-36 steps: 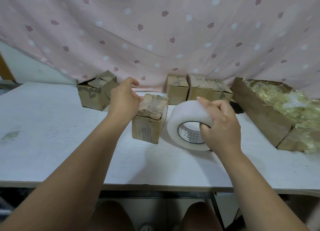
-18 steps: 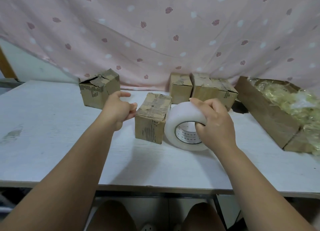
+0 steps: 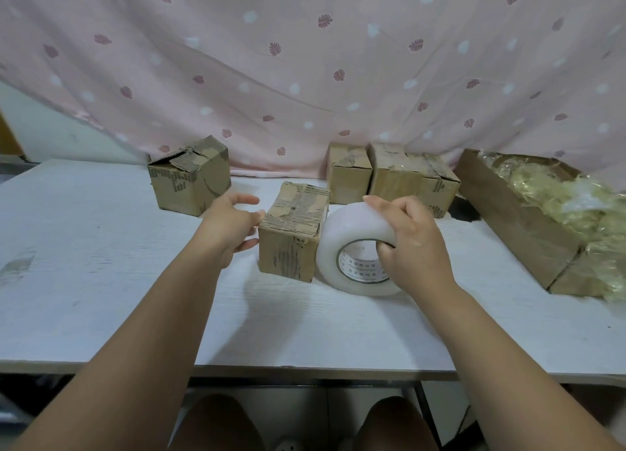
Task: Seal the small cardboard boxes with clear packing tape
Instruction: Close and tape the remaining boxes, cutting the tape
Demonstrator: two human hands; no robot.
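Note:
A small worn cardboard box [image 3: 293,233] stands in the middle of the white table [image 3: 101,281], its top flaps shut and ragged. My left hand [image 3: 232,225] is at the box's left side with fingers spread, fingertips touching its upper left edge. A large roll of clear packing tape [image 3: 352,247] stands on edge against the box's right side. My right hand [image 3: 410,244] grips the roll, fingers over the top and thumb inside the core.
Another small box [image 3: 189,176] sits at the back left. Two or three more boxes [image 3: 393,176] stand against the pink curtain at the back. A long open carton [image 3: 528,227] of crumpled clear plastic lies at the right.
My left hand came off the top of the middle box, drew back to its left, and now reaches its left edge. The right hand keeps its hold on the roll.

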